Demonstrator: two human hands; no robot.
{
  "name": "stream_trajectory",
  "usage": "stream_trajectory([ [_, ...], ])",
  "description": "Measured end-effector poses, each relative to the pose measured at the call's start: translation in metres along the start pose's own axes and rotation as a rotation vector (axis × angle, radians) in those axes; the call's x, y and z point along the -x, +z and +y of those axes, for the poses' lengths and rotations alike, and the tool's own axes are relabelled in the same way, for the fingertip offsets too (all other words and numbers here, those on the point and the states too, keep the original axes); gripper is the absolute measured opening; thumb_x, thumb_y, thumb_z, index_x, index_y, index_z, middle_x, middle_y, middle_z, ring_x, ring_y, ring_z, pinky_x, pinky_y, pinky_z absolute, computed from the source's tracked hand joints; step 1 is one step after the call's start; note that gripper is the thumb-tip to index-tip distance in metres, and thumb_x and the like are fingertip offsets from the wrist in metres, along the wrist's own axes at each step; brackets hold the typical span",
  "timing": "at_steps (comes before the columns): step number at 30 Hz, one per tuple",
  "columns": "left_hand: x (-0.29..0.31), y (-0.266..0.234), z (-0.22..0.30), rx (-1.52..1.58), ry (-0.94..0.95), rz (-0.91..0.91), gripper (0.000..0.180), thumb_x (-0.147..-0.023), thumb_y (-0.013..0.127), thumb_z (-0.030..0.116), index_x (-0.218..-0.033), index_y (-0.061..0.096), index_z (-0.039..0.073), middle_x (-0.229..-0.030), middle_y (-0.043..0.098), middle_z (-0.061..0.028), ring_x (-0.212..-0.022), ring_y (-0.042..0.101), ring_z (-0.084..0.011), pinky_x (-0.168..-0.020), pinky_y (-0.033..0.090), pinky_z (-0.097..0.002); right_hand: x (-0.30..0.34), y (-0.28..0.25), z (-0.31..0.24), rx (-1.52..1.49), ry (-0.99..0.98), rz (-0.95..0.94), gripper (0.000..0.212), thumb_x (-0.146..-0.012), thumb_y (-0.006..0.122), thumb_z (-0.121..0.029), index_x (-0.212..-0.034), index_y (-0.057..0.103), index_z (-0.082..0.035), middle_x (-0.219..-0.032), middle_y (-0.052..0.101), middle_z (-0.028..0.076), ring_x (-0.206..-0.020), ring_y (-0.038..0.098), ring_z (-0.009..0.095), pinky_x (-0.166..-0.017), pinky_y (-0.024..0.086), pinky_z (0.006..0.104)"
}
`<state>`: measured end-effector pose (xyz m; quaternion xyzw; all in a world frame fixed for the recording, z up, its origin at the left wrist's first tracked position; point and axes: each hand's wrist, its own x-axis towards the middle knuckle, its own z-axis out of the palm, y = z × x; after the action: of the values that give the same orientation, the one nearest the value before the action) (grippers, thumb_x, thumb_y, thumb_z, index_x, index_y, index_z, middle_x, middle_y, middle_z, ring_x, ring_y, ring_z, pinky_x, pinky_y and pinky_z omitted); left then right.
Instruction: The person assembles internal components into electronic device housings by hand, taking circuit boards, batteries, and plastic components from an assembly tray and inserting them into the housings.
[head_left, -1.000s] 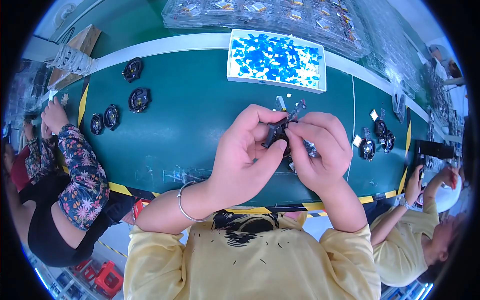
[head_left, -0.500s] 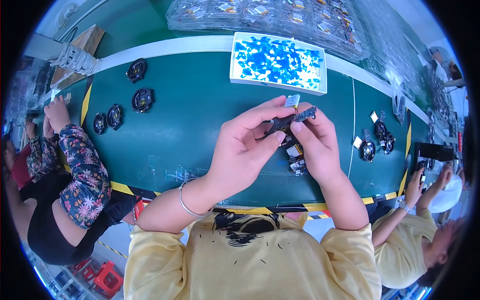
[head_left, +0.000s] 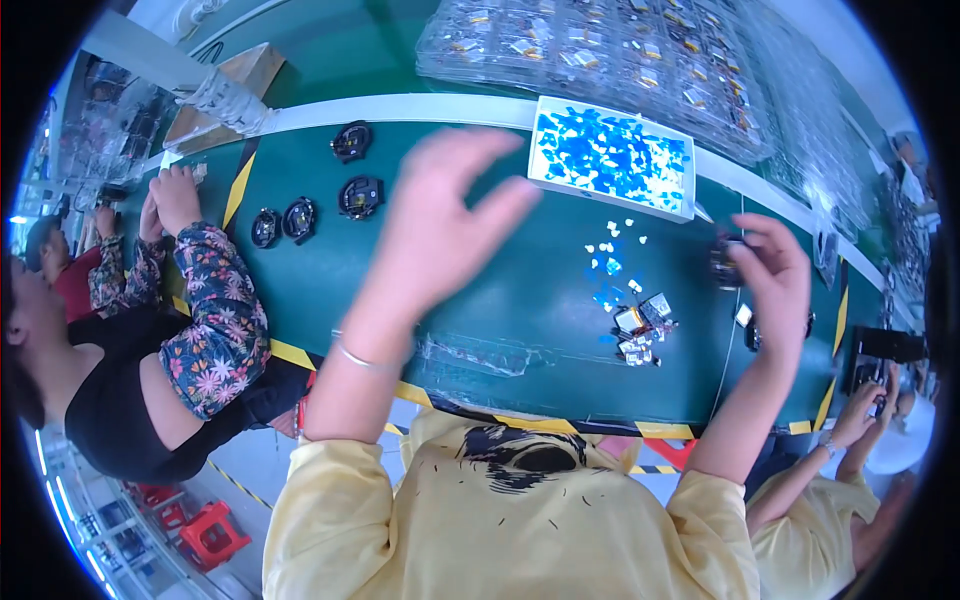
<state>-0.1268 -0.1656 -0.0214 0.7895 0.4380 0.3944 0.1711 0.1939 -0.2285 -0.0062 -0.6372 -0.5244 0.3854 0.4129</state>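
Note:
My right hand (head_left: 778, 280) is out at the right side of the bench, its fingers closed on a black round watch case (head_left: 723, 262). Blurred by motion, my left hand (head_left: 440, 215) hovers over the bench left of the white box, thumb and fingers apart, with nothing seen in it. Between the hands lies a small pile of electronic parts (head_left: 640, 325), with silvery and yellow-edged pieces. Tiny white and blue scraps (head_left: 607, 262) are strewn just beyond it. Partly covered by my right hand and wrist, another dark watch case (head_left: 753, 333) lies beside a pale square battery (head_left: 743, 315).
Several black watch cases (head_left: 360, 197) lie at the left. A white box (head_left: 610, 202) of blue pieces stands at the back, before stacked clear trays (head_left: 590, 65). Co-workers sit on both sides, one in a floral sleeve (head_left: 215, 320). Striped tape (head_left: 290, 353) marks the bench edge.
My hands have parted. The right one has moved right with the watch case; the left has let go and swung left. The parts pile and scraps now show uncovered. The whole view has shifted.

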Motion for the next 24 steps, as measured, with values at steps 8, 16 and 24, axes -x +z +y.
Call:
stream_trajectory([
  [8, 0.040, -0.106, -0.151, -0.901, -0.829, -0.166, 0.076, -0.079, 0.042, 0.070, -0.139, 0.033, 0.025, -0.144, 0.029, -0.0168, -0.131, 0.025, -0.0428, -0.101, 0.016, -0.0649, 0.004, -0.090, 0.047, 1.018, -0.117, 0.682, 0.022, -0.076, 0.068, -0.012, -0.094, 0.063, -0.001, -0.086, 0.061, 0.008, -0.078, 0.057, 0.014, -0.070, 0.045, 0.0252],
  [16, 0.022, -0.024, -0.072, -0.813, -0.522, -0.231, 0.068, -0.080, 0.052, 0.060, -0.138, 0.035, 0.028, -0.140, 0.032, -0.0213, -0.130, 0.028, -0.0411, -0.098, 0.017, -0.0664, 0.014, 0.011, 0.002, 0.521, -0.158, -0.609, 0.021, -0.061, 0.070, -0.003, -0.080, 0.060, -0.001, -0.075, 0.057, 0.006, -0.068, 0.055, 0.016, -0.063, 0.045, 0.0278],
  [24, 0.032, 0.012, 0.019, -0.482, -0.099, -0.261, 0.049, -0.077, 0.067, 0.028, -0.120, 0.053, 0.010, -0.141, 0.028, -0.0236, -0.129, 0.027, -0.0437, -0.102, 0.024, -0.0556, 0.012, 0.020, -0.007, 0.148, -0.178, -0.633, 0.011, -0.070, 0.065, 0.003, -0.080, 0.063, -0.002, -0.075, 0.060, 0.006, -0.067, 0.056, 0.017, -0.061, 0.045, 0.0276],
])
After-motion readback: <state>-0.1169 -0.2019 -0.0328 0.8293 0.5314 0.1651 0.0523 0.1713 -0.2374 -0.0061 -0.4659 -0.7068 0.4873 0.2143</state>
